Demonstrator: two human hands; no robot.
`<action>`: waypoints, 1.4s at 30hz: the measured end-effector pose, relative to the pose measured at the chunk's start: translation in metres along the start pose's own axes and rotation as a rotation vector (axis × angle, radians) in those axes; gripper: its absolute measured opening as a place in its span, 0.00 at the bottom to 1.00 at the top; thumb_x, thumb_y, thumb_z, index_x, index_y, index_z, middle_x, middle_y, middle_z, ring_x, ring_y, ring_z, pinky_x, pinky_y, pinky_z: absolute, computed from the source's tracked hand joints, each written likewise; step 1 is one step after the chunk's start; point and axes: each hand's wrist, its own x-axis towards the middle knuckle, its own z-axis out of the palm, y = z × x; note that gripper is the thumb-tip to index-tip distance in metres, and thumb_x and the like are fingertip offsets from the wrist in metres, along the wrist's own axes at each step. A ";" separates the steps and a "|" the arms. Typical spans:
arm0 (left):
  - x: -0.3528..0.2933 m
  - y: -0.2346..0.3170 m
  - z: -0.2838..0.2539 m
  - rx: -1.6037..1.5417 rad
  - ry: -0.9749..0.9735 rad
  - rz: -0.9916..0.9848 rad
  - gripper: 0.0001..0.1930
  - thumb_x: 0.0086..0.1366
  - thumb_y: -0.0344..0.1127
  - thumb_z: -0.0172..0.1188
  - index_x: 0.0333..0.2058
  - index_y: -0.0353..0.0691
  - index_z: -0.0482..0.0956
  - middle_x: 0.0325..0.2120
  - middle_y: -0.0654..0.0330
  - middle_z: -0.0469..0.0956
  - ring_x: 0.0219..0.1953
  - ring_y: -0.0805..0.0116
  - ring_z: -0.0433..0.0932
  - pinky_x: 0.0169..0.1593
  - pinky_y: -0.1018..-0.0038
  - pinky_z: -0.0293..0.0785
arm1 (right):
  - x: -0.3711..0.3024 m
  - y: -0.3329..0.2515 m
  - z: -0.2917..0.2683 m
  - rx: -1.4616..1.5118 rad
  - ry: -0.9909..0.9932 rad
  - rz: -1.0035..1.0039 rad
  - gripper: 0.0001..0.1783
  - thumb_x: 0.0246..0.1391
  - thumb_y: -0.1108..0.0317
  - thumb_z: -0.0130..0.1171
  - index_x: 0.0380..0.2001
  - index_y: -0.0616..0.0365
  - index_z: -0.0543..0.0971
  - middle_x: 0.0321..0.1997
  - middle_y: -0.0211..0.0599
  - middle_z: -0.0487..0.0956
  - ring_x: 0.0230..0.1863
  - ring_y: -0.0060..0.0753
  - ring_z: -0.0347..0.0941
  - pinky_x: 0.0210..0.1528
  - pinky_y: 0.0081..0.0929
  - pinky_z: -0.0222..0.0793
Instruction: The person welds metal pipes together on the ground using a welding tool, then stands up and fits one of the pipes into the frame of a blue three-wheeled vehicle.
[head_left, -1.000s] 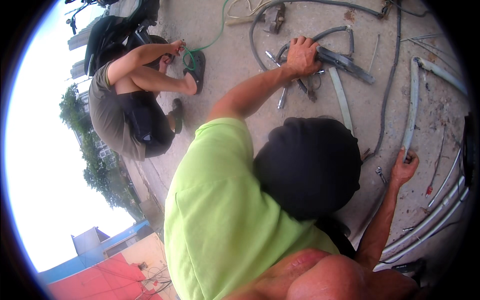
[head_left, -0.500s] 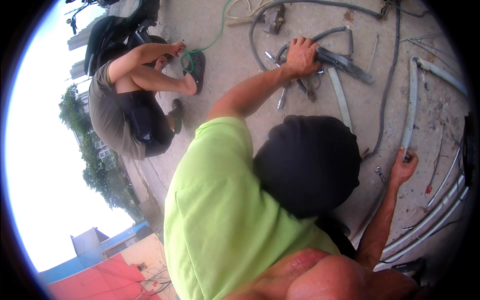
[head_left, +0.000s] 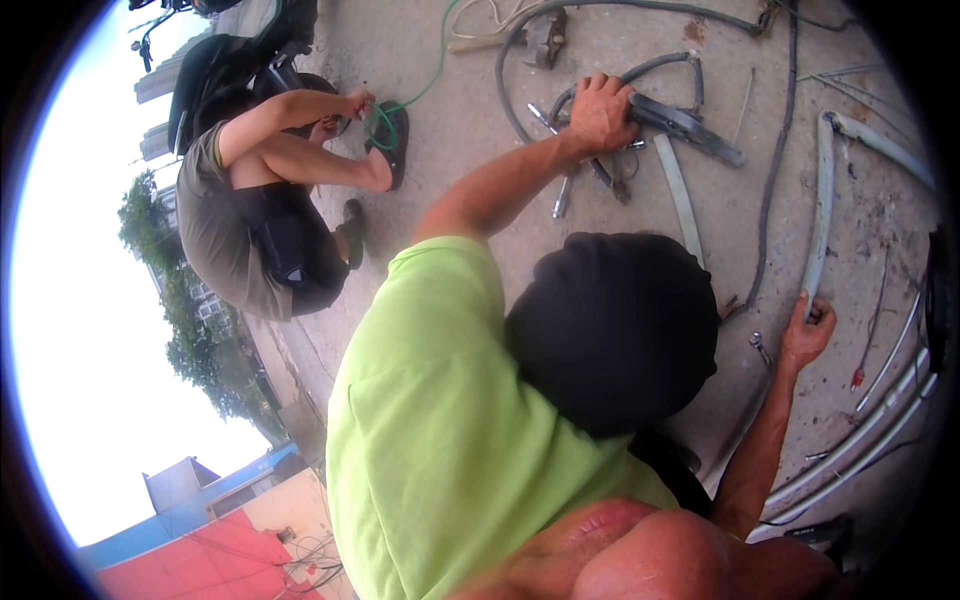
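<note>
My left hand (head_left: 603, 115) is closed over one end of a tool with a dark flat metal bar (head_left: 690, 130); its exact kind is unclear. A socket wrench-like metal piece (head_left: 562, 196) lies under that forearm's far end. A short pale grey strip (head_left: 682, 195) runs from beside the bar toward a rounded black cloth-covered shape (head_left: 615, 330), perhaps my knee. On the right, my right hand (head_left: 805, 335) pinches the near end of a thick grey cable (head_left: 825, 215), which bends sharply farther away.
A hammer (head_left: 545, 38) and black cables (head_left: 778, 170) lie on the concrete. A wrench (head_left: 760, 348) is near my right hand, with pale tubes (head_left: 850, 445) beyond it. At left another person (head_left: 250, 200) crouches beside a motorbike (head_left: 240, 75), handling green cord (head_left: 425, 85).
The other person's hands and the green cord loop have shifted slightly. Both of my hands stay in nearly the same place.
</note>
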 end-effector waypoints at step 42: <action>0.069 0.161 -0.162 -0.334 -0.350 -0.135 0.30 0.69 0.52 0.64 0.59 0.34 0.73 0.39 0.40 0.84 0.42 0.45 0.84 0.49 0.56 0.77 | -0.003 -0.061 -0.030 0.080 -0.012 0.127 0.17 0.52 0.57 0.69 0.38 0.54 0.76 0.43 0.40 0.76 0.50 0.51 0.75 0.49 0.50 0.73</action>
